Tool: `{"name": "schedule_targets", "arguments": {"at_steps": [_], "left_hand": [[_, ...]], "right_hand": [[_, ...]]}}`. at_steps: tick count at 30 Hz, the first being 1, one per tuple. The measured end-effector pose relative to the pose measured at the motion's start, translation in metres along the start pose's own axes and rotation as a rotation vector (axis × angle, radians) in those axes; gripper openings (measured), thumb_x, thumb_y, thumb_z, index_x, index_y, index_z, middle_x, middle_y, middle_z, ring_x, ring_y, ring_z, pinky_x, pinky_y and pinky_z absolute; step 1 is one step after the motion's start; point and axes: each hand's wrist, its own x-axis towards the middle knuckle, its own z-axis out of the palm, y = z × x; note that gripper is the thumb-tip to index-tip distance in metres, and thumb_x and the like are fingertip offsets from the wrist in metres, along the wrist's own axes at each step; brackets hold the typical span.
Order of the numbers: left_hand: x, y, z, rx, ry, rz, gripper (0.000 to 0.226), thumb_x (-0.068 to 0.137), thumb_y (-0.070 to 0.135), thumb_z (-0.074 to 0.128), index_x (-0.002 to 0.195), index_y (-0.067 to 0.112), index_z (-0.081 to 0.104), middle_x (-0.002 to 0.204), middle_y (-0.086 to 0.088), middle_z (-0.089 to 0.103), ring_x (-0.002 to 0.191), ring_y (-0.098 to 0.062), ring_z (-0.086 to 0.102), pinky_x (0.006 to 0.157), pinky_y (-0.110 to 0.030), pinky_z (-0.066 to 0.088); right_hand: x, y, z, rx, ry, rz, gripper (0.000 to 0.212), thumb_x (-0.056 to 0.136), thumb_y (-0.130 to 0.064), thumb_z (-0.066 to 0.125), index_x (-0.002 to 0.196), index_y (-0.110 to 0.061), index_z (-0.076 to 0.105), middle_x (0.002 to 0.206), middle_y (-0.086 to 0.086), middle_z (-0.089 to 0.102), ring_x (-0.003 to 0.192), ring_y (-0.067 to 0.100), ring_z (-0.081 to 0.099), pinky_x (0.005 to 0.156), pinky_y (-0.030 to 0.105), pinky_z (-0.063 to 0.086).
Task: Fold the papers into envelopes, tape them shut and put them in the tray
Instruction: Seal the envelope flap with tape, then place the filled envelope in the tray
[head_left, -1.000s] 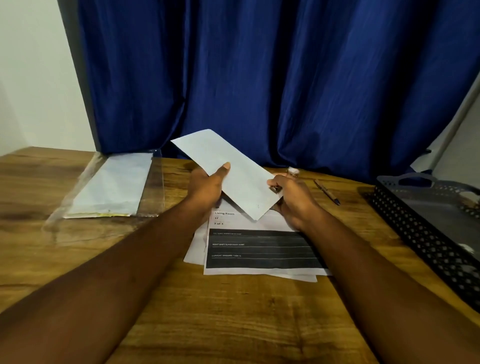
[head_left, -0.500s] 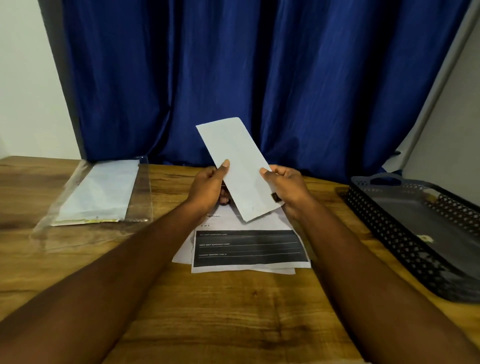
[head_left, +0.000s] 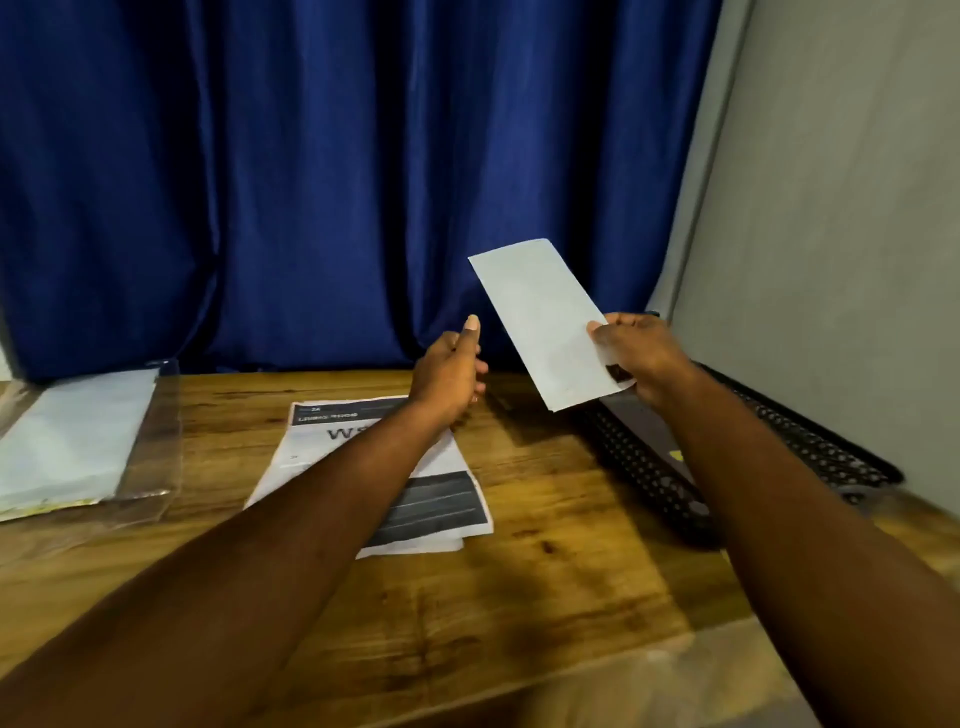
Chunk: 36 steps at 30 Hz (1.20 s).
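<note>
- Envelope: a folded white paper, held up in the air at centre right of the frame, clear of the surface and in front of the blue curtain.
- Right hand grips it at the lower right corner. The fingers are narrowed to a pinch, with the thumb on the face towards the camera and the rest curled behind.
- Left hand hangs just left of the envelope and apart from it. Its fingers are loosely curled, the thumb stands up, and nothing shows in its grasp.
- The envelope's long axis runs steeply from upper left to lower right. The free end points up at the curtain, and the held end dips to the tray.
- The black perforated tray lies at the right of the frame, directly under and beyond the right hand. Its own long axis slants from the centre towards the lower right edge, roughly in line with the envelope.
- The right hand is much the nearer to the tray. The coming move looks like a short lowering to the right, with the envelope laid flat along the tray's length.
- A small dark patch sits by the held corner. Whether it is tape cannot be told.
- Printed papers lie on the surface under the left forearm, and a clear sleeve of blank sheets lies at far left.
</note>
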Motion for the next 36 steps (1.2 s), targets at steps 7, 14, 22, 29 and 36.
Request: {"name": "schedule_targets", "arguments": {"at_steps": [7,14,22,29,36], "left_hand": [[-0.010,-0.008,0.070,0.046,-0.009,0.007,0.049,0.103,0.061,0.045,0.087,0.017,0.058,0.078,-0.003,0.067,0.066,-0.021,0.062,0.070,-0.041,0.055],[-0.024,-0.027,0.097,0.124,-0.045,-0.057,0.054,0.102,0.065,0.044,0.103,0.014,0.064,0.093,-0.010,0.073,0.075,-0.024,0.066,0.080,-0.046,0.059],[-0.027,-0.031,0.111,0.175,-0.061,-0.062,0.055,0.097,0.071,0.045,0.092,0.019,0.062,0.094,-0.010,0.073,0.078,-0.026,0.065,0.075,-0.044,0.057],[-0.024,-0.040,0.112,0.156,-0.111,-0.070,0.057,0.090,0.075,0.049,0.098,0.021,0.061,0.102,-0.015,0.072,0.076,-0.024,0.059,0.071,-0.042,0.051],[-0.014,-0.034,0.099,0.257,-0.084,0.006,0.047,0.099,0.065,0.049,0.096,0.020,0.061,0.095,-0.014,0.072,0.083,-0.029,0.066,0.083,-0.049,0.056]], "right_hand": [[0.010,0.025,-0.094,-0.299,0.107,0.106,0.025,0.102,-0.012,0.063,0.123,0.000,0.067,0.103,0.016,0.066,0.085,0.025,0.062,0.072,0.035,0.052],[0.007,0.072,-0.142,-0.645,0.083,0.246,0.037,0.102,-0.007,0.057,0.136,0.008,0.061,0.116,0.024,0.063,0.098,0.032,0.057,0.092,0.044,0.051],[0.003,0.085,-0.142,-0.967,-0.026,0.117,0.046,0.102,-0.011,0.057,0.148,-0.005,0.053,0.144,0.022,0.057,0.114,0.036,0.062,0.085,0.037,0.059],[0.006,0.083,-0.139,-1.078,-0.088,-0.002,0.025,0.101,-0.020,0.064,0.125,-0.015,0.064,0.129,0.013,0.067,0.107,0.029,0.062,0.096,0.037,0.049],[-0.004,0.032,-0.093,-0.940,-0.057,-0.393,0.026,0.095,-0.017,0.065,0.121,-0.016,0.071,0.116,0.007,0.073,0.103,0.026,0.069,0.095,0.042,0.059]]}}
